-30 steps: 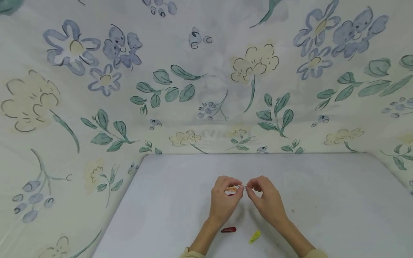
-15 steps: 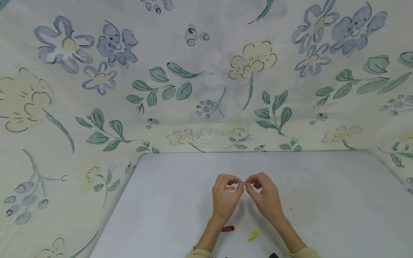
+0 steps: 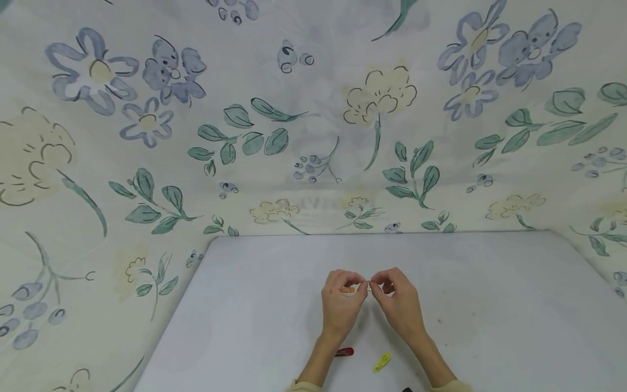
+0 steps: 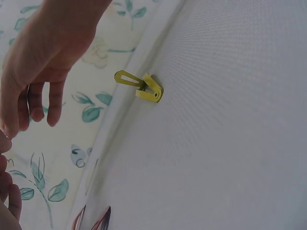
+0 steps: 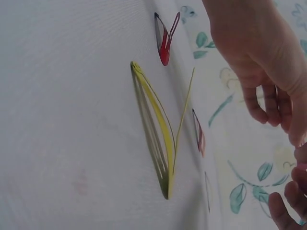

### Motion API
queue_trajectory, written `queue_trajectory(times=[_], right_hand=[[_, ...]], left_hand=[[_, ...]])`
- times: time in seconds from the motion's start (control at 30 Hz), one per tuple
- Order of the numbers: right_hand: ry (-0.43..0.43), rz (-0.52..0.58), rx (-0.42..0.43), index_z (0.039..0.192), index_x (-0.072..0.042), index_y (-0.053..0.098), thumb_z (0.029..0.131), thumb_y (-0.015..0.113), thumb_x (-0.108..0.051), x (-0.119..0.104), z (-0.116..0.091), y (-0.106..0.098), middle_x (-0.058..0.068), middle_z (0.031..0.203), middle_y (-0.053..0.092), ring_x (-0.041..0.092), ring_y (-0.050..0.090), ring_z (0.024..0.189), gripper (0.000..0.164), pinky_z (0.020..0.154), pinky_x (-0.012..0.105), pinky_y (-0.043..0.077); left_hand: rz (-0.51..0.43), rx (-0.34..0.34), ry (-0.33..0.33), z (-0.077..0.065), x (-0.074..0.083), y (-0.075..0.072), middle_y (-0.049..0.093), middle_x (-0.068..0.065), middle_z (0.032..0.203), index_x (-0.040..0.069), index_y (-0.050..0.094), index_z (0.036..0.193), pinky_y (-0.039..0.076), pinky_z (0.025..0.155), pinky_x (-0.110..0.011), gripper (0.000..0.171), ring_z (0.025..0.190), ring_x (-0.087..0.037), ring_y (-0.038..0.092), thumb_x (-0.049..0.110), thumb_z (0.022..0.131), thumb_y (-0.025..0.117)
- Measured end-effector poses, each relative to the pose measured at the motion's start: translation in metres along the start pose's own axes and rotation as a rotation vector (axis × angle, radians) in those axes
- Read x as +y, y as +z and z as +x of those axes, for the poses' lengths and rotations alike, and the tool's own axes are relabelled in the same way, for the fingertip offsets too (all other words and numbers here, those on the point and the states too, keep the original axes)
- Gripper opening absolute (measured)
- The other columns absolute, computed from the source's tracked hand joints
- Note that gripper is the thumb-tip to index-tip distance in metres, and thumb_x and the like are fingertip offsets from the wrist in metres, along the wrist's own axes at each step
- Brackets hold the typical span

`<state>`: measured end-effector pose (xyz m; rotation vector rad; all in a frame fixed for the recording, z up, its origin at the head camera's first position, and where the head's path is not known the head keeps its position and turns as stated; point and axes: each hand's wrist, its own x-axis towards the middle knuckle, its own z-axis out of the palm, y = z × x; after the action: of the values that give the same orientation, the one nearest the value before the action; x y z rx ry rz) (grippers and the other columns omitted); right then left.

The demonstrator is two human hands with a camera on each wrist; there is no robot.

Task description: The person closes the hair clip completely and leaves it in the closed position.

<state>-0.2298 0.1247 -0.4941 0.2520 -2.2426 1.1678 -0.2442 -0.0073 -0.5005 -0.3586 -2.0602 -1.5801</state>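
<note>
Thumbs and fingertips of the left hand (image 3: 341,305) and right hand (image 3: 400,302) pinch a small, thin, seemingly metal clip (image 3: 369,289), colour unclear, above the white table (image 3: 254,310); likely light, springy, best gripped near its ends

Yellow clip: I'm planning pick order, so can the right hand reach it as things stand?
Probably yes: nothing covers the yellow clip, though the right hand may first need to release the small item it pinches.
</note>
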Motion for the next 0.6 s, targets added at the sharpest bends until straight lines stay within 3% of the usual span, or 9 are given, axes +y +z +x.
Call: queue_trajectory(times=[0.6], right_hand=[[0.005, 0.01, 0.003, 0.089, -0.01, 0.065, 0.079, 0.079, 0.002, 0.0035, -0.001, 0.0002, -0.003, 0.084, 0.063, 0.009, 0.055, 0.072, 0.021, 0.062, 0.026, 0.051]], left_hand=[[0.025, 0.007, 0.075, 0.0004, -0.0028, -0.0001, 0.065, 0.004, 0.077, 0.01, 0.074, 0.077, 0.055, 0.067, -0.035, 0.012, 0.08, -0.01, 0.057, 0.0, 0.075, 0.079]])
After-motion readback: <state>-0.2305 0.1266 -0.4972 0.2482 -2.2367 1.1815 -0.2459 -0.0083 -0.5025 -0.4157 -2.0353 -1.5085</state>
